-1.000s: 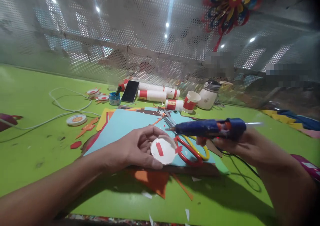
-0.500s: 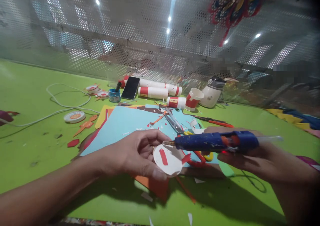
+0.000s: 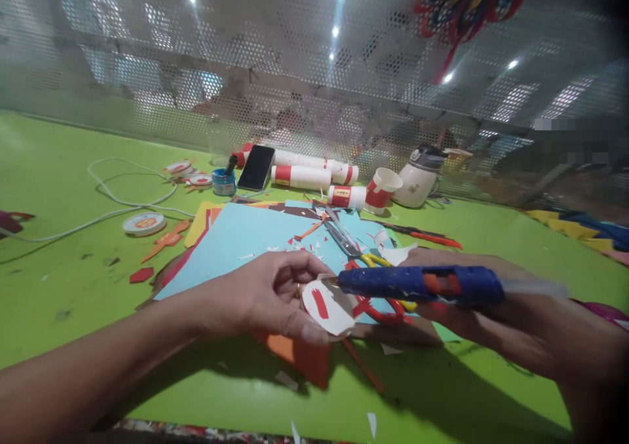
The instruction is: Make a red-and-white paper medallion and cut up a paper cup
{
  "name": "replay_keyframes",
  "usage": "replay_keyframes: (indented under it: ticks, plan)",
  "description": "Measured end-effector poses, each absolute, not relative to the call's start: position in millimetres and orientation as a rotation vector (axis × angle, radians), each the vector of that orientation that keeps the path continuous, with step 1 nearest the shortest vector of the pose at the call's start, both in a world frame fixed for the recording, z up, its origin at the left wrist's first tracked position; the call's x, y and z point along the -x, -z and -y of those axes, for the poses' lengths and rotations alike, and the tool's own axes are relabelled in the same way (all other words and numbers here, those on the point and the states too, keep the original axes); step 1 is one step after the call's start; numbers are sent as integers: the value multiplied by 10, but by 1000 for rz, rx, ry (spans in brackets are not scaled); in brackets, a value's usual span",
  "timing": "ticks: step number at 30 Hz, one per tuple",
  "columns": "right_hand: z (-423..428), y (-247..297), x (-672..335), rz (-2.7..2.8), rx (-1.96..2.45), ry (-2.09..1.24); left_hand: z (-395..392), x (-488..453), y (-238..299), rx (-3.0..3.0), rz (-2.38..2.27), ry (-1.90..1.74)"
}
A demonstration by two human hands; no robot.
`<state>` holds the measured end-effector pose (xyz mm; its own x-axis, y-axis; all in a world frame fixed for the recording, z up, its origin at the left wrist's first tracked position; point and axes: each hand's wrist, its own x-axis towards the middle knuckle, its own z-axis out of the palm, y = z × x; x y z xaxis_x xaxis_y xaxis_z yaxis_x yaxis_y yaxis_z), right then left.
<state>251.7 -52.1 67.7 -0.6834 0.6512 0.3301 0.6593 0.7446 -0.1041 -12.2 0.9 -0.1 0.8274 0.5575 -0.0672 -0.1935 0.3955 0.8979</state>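
Note:
My left hand (image 3: 272, 295) pinches a white paper disc (image 3: 327, 308) with a red strip on it, thumb under and fingers over its edge. My right hand (image 3: 486, 323) grips a blue glue gun (image 3: 422, 284) held level, its nozzle pointing left and touching the disc's upper edge. Both hands hover over a light blue paper sheet (image 3: 255, 241) on the green table (image 3: 73, 280). Red and yellow handled scissors (image 3: 366, 270) lie just behind the disc.
White and red tubes (image 3: 304, 177), a phone (image 3: 256, 167), a blue pot (image 3: 225, 182), a paper cup (image 3: 382, 190) and a white jug (image 3: 419, 181) line the back by the perforated screen. A white cable (image 3: 118, 202), tape roll (image 3: 144, 223) and paper scraps lie at left.
The glue gun has come down and left, from above the scissors until its nozzle meets the disc. My left hand tilted the disc slightly toward it.

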Motion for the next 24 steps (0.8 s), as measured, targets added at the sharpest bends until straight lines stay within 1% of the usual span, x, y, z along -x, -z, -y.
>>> replay_keyframes:
  ticks: [8,19,24]
  plan:
    - [529,-639,-2552,2611,1004,38,-22,148,17,-1090,-397,-459]
    - [554,-540,-2615,2542,1077,-247,-25,147,3,-1100,-384,-433]
    - [575,-545,-2621,2527,1094,-187,-29,155,26,-1104,-373,-432]
